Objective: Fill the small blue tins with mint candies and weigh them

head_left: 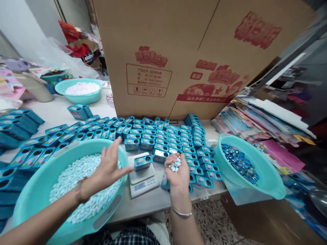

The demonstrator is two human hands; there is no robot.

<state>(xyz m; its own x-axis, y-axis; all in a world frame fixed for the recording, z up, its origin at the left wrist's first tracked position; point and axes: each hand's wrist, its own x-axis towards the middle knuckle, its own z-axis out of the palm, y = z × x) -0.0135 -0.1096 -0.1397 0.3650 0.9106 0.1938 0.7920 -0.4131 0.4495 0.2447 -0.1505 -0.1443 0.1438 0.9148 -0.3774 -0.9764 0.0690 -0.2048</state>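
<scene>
My left hand [108, 166] is raised over the right side of a large turquoise basin [21, 204], fingers spread and nothing in them. Pale blue candies [87, 183] fill the bottom of that basin. Beside the left thumb, a small blue tin [143, 162] with a round dark hole in its top stands on a white digital scale [144, 183]. The scale has a lit display, whose digits are hard to read. My right hand [178, 170], palm up with curled fingers, cradles a small heap of pale blue and white candies [175, 164].
Rows of blue tins [163, 136] cover the table behind the scale. At right, a turquoise basin [270, 183] holds shiny blue pieces beside stacked printed sheets [265, 119]. A big cardboard box [178, 41] blocks the back. A basin of pale candies [79, 98] sits at back left.
</scene>
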